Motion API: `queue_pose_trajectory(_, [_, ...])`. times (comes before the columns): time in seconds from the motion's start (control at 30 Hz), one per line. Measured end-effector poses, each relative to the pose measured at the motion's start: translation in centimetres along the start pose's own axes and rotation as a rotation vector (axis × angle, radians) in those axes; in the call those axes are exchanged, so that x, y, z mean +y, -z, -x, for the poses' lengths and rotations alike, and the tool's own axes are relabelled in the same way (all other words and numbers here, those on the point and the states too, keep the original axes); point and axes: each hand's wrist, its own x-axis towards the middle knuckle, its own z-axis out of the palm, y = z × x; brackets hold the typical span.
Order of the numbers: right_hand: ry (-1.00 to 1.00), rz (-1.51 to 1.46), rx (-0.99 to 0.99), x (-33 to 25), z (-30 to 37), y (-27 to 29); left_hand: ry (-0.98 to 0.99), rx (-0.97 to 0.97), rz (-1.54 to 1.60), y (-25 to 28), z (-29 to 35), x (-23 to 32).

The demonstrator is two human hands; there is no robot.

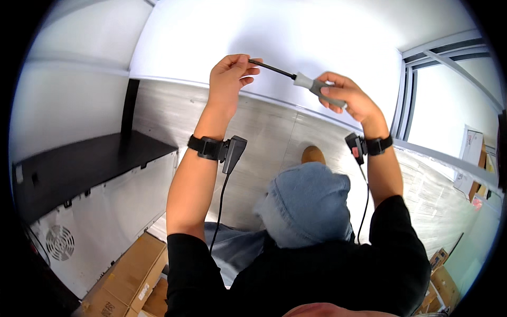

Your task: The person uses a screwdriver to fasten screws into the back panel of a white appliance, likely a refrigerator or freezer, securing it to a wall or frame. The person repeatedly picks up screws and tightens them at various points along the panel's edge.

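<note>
A screwdriver with a grey handle (318, 87) and a thin black shaft (274, 68) is held up over the near edge of a white table. My right hand (346, 96) is wrapped round the handle. At the other end, my left hand (232, 73) pinches the tip of the shaft between thumb and forefinger, its other fingers loosely curled. The shaft slopes down from left to right between the hands. Fingers hide the very tip, so I cannot see whether a small part is there.
The white table top (311, 31) stretches out ahead. At left stands a black-topped metal case (95, 164) with a round vent, above a cardboard box (124, 269). A metal-framed partition (409, 95) rises at right, with boxes (470, 158) beyond. Cables hang from black bands on both wrists.
</note>
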Motion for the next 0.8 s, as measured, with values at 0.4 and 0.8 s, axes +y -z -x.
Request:
queue_pose_trajectory(0.4, [-0.031, -0.55, 0.544, 11.4, 1.0, 8.7, -0.248, 0.032, -0.738, -13.8, -17.4, -7.7])
queue_pose_trajectory(0.8, [-0.055, -0.647, 0.584, 15.1, -3.7, 8.2, -0.542, -0.042, -1.079, -14.3, -23.9, -13.5])
